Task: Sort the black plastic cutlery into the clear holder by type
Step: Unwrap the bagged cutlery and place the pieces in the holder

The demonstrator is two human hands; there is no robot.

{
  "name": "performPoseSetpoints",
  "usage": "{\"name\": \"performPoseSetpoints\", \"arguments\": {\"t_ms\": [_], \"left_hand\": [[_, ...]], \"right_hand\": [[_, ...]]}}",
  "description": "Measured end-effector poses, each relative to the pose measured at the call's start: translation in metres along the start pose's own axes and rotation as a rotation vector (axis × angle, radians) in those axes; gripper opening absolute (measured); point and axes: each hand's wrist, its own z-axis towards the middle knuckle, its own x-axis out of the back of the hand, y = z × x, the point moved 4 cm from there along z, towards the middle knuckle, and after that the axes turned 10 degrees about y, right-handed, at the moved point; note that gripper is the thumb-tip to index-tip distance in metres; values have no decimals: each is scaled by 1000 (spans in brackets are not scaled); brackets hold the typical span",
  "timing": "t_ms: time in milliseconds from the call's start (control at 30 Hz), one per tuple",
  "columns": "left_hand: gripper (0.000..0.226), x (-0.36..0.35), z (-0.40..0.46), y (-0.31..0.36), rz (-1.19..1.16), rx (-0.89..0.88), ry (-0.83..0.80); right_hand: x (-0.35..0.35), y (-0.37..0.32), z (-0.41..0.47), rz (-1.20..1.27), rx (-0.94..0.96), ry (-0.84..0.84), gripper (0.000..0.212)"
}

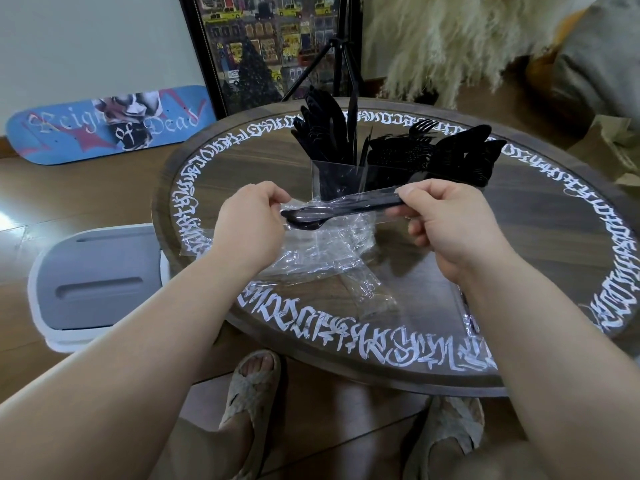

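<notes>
A black plastic cutlery set (341,210) in a clear wrapper lies level between my hands above the table. My right hand (446,223) pinches its handle end. My left hand (251,220) grips the clear wrapper (294,206) at the other end, where a spoon bowl shows. Behind them stands the clear holder (341,178), its compartments packed with black cutlery: knives (320,129) at the left, forks (401,150) in the middle, spoons (467,150) at the right.
Empty clear wrappers (329,258) lie crumpled on the round wooden table (554,209) under my hands, and more lie at its right edge (471,317). A grey-lidded white bin (100,282) stands on the floor at the left. My sandalled feet are below the table.
</notes>
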Motion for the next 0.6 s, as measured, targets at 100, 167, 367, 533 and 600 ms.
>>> {"name": "performPoseSetpoints", "arguments": {"t_ms": [100,167,367,533,600], "left_hand": [[28,1,-1,0,-13,15,-10],[28,2,-1,2,-10,3,-8],[29,3,-1,6,42,-38,23],[30,4,0,1,108,-43,19],[32,5,-5,7,139,-112,29]], "right_hand": [[1,0,0,-6,7,-12,18],[1,-1,0,-3,10,0,19],[4,0,2,33,-6,65,21],[7,0,4,41,-2,90,20],[5,-1,2,28,12,65,20]]}}
